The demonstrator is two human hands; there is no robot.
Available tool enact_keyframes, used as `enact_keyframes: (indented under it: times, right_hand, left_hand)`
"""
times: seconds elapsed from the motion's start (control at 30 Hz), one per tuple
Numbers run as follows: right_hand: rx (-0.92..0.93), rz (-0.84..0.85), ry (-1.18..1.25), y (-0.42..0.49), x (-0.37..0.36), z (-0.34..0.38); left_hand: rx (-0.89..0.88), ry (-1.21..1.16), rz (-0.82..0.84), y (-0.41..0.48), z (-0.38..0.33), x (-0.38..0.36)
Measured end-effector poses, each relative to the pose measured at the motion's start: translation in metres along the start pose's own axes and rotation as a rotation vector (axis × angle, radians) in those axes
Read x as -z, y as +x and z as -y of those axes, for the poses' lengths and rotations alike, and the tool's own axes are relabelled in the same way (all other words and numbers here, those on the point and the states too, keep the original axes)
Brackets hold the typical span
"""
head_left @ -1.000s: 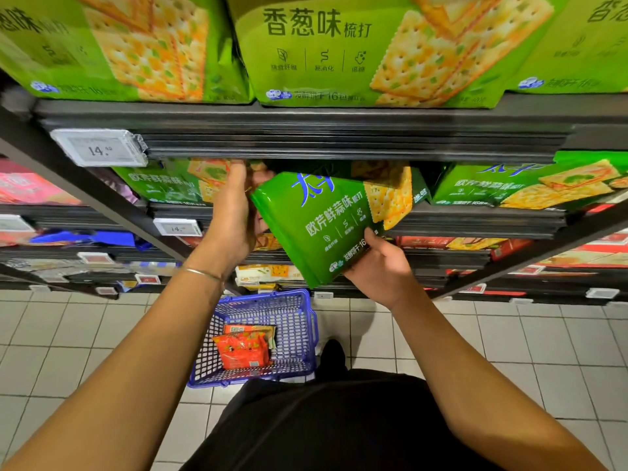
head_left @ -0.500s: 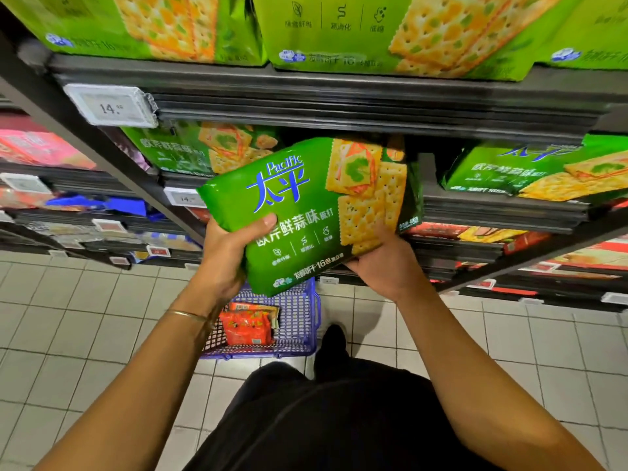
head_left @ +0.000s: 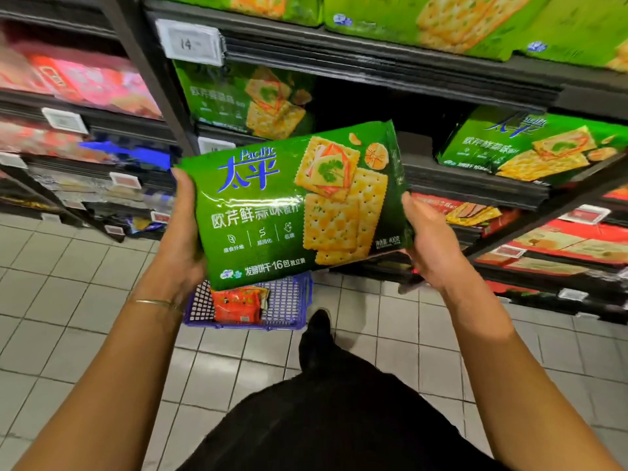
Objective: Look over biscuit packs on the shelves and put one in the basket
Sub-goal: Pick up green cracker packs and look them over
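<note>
A large green cracker pack [head_left: 272, 212] is held face-up in front of the shelves, tilted slightly up to the right. My left hand [head_left: 181, 239] grips its left edge and my right hand [head_left: 430, 246] grips its right edge. Below it on the tiled floor stands a purple wire basket [head_left: 289, 304], partly hidden by the pack, with an orange-red snack packet [head_left: 238, 305] inside.
Dark shelves hold more green cracker packs [head_left: 248, 100], another [head_left: 530, 147] at right and a row [head_left: 441, 22] above. Red and pink packs [head_left: 88, 83] fill the left bay. A price tag [head_left: 190, 42] hangs on the upper shelf edge. My dark shoe [head_left: 317, 326] is beside the basket.
The green pack has come off the shelf and out toward me, turning until its front faces up. My left hand moved from the shelf onto the pack's left edge. The view tipped downward.
</note>
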State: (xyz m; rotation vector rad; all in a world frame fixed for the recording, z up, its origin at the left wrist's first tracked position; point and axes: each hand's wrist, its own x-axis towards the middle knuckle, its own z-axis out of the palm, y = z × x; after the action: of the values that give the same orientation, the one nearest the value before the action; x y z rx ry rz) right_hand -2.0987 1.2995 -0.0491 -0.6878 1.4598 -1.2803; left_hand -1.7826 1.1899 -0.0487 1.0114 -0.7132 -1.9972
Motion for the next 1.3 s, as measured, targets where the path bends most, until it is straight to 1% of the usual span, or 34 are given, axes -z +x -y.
enact_keyframes:
  times: [0.07,0.17,0.27,0.4,0.53,0.67,0.8,0.87,0.93,1.03,1.1,1.17,1.3]
  right_hand:
    - [0.063,-0.068,-0.119,-0.027,-0.004,-0.001]
    - [0.106,-0.1,-0.235,-0.068,-0.008,0.002]
    - [0.103,-0.119,-0.208,-0.102,-0.005,0.007]
    - [0.016,-0.094,-0.109,-0.13,0.004,0.009]
    - [-0.064,-0.048,-0.054,-0.139,0.011,0.007]
    - [-0.127,-0.137,-0.091,-0.137,0.014,-0.003]
    - [-0.137,-0.286,0.017,-0.141,0.018,-0.013]
    - [-0.17,-0.306,0.062,-0.142,0.021,-0.018]
    - [-0.216,-0.304,0.118,-0.142,0.023,-0.023]
    - [-0.311,-0.327,0.171,-0.145,0.02,-0.031]
    - [-0.358,-0.347,0.153,-0.145,0.014,-0.036]
    - [-0.386,-0.369,0.101,-0.143,0.006,-0.042]
    - [-0.455,-0.326,0.004,-0.142,-0.008,-0.052]
  left_hand:
    - [0.027,-0.02,-0.004,-0.016,0.006,0.01]
    - [0.035,0.01,-0.026,-0.043,0.017,0.015]
    - [0.029,0.022,-0.048,-0.069,0.025,0.014]
    - [0.04,0.006,-0.051,-0.093,0.031,0.006]
    - [0.024,0.076,-0.069,-0.109,0.038,-0.01]
    - [0.039,0.132,-0.062,-0.123,0.045,-0.03]
    - [0.065,0.098,-0.035,-0.139,0.051,-0.046]
    - [0.067,0.093,-0.035,-0.145,0.053,-0.051]
    - [0.018,0.093,-0.014,-0.152,0.054,-0.055]
    - [-0.05,0.04,0.07,-0.159,0.051,-0.06]
    - [-0.058,0.025,0.103,-0.161,0.051,-0.069]
    - [-0.082,-0.011,0.102,-0.159,0.051,-0.08]
    - [-0.065,-0.119,0.086,-0.155,0.049,-0.088]
